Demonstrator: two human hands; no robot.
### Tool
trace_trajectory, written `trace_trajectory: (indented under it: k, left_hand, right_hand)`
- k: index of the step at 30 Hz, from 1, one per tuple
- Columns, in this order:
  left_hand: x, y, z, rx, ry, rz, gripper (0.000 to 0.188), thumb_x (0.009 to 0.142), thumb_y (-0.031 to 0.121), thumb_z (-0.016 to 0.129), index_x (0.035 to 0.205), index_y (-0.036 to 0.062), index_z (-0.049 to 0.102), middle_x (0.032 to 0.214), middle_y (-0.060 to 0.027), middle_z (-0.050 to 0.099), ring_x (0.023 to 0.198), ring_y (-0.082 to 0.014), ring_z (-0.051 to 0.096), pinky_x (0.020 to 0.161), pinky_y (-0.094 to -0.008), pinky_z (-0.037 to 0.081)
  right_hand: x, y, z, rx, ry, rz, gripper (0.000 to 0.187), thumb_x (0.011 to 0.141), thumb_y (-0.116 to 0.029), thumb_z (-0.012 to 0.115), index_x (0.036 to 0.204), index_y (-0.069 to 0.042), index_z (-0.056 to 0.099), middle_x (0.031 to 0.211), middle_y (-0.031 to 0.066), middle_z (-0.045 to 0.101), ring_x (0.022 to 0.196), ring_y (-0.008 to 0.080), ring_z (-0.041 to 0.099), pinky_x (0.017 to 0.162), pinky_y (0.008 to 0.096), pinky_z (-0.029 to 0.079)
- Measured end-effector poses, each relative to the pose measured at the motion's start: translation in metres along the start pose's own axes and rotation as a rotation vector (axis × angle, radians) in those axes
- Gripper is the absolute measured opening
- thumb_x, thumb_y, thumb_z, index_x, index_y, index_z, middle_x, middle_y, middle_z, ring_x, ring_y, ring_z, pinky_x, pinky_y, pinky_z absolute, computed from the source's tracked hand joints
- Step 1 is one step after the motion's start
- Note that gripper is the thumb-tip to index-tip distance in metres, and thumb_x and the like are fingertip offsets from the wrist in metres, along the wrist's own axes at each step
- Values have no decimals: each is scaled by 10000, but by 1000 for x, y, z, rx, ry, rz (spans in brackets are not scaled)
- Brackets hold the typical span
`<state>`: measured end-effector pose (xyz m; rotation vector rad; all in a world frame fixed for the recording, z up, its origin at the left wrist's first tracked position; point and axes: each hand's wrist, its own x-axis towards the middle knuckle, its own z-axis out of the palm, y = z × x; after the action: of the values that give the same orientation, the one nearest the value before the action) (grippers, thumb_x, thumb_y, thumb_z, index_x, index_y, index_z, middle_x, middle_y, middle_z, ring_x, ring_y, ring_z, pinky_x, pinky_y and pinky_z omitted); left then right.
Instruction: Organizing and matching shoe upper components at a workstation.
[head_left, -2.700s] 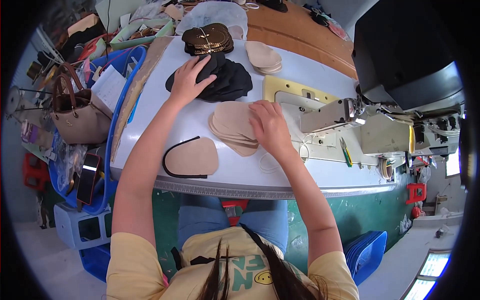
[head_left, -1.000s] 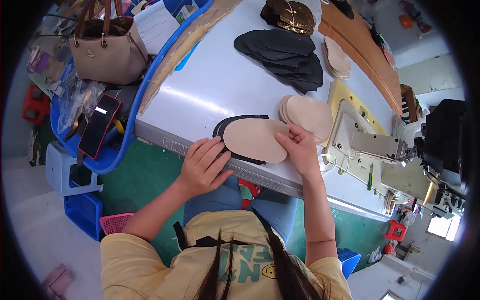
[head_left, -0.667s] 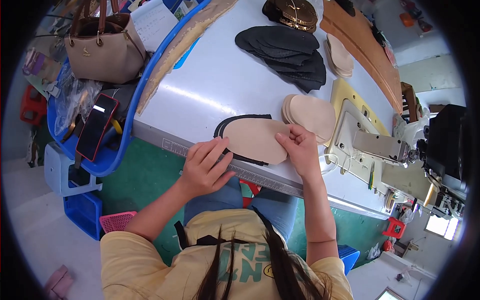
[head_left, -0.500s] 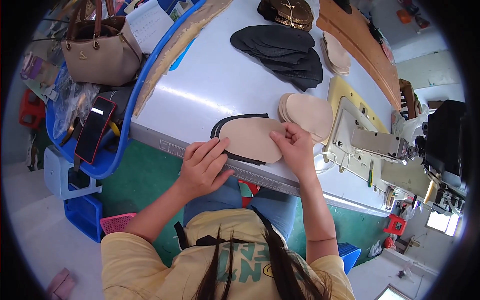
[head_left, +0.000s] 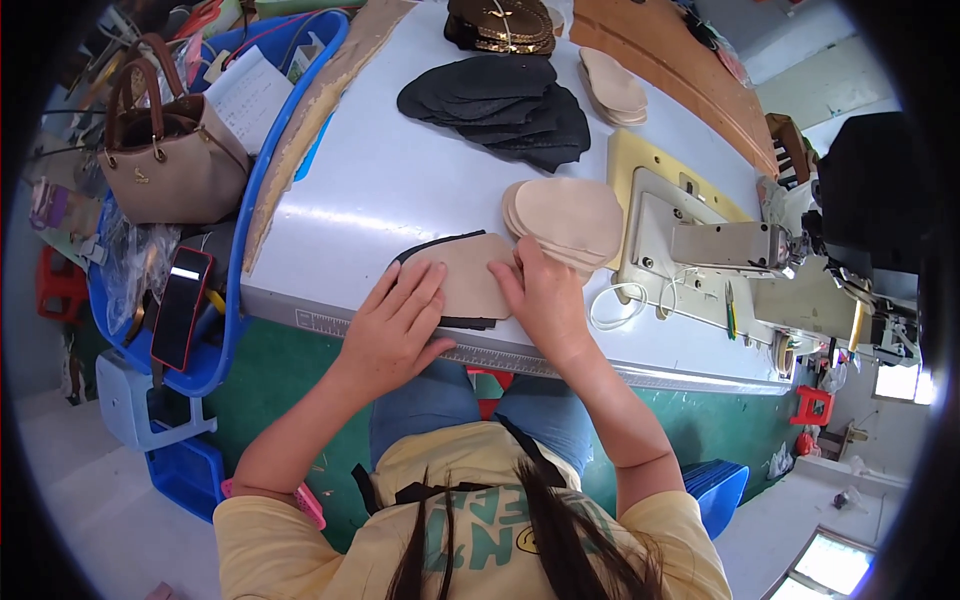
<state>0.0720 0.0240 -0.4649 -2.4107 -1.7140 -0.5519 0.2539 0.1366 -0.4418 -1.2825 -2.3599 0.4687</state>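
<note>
A beige rounded insole-shaped piece (head_left: 468, 280) lies over black pieces of similar outline (head_left: 470, 323), whose edges show along its far and near sides. My left hand (head_left: 395, 322) rests on its left part with the fingers stretched out flat. At its right end my right hand (head_left: 545, 298) is closed, thumb and bent fingers pinching the beige edge; the fingertips are partly hidden. Just beyond the right hand sits a stack of beige pieces (head_left: 572, 218). Farther back lies a fanned pile of black pieces (head_left: 500, 108).
A sewing machine (head_left: 728, 248) stands at the right, with thread snips (head_left: 731, 312) and a white cord near it. More beige pieces (head_left: 612, 85) and a tied brown-gold bundle (head_left: 500, 28) lie at the back. A ruler (head_left: 490, 358) runs along the front edge. Left, a blue tray (head_left: 262, 170) holds a handbag and phone.
The view has shifted, so the table appears farther left. My left fingers reach farther over the beige piece. My right hand still grips its right end, with fingers more curled.
</note>
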Motion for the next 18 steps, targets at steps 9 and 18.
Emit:
trace_trajectory:
  k: [9, 18]
  left_hand:
    - [37, 17, -15, -20, -240, -111, 913, 572, 614, 698, 1361, 228, 450, 1400, -126, 409, 1031, -239, 436, 901, -406, 305]
    - [66, 22, -24, -157, -150, 105, 730, 671, 552, 688, 1309, 241, 516, 1322, -175, 452, 1056, -273, 454, 865, -462, 322]
  right_hand:
    - [-18, 9, -25, -58, 71, -99, 269, 783, -236, 711, 811, -58, 511, 613, 81, 570, 532, 298, 595, 472, 365, 468]
    - [59, 95, -40, -150, 277, -192, 245, 842, -184, 609, 1044, -45, 611, 1013, 101, 565, 1026, 284, 511, 865, 428, 409]
